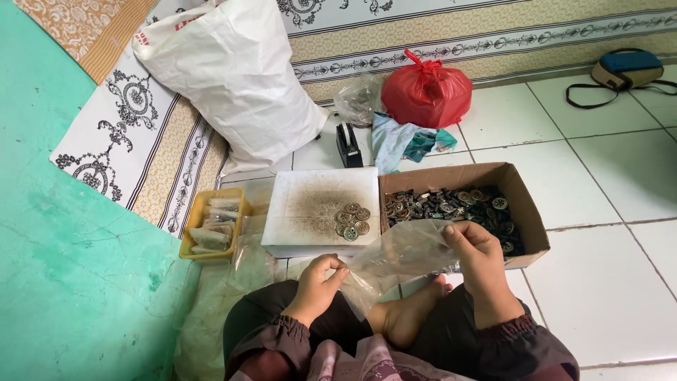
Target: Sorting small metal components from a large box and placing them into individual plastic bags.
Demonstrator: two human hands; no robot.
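Head view: left hand [319, 275] and right hand [474, 248] each pinch an edge of a clear plastic bag [395, 257], apparently opening it, beside buttons [352, 221] on a white board [321, 204].

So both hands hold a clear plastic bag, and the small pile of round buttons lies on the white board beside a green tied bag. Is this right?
Not quite: the head view shows the tied bag is red, not green. Both the left hand and right hand hold the clear plastic bag, and the buttons lie on the white board.
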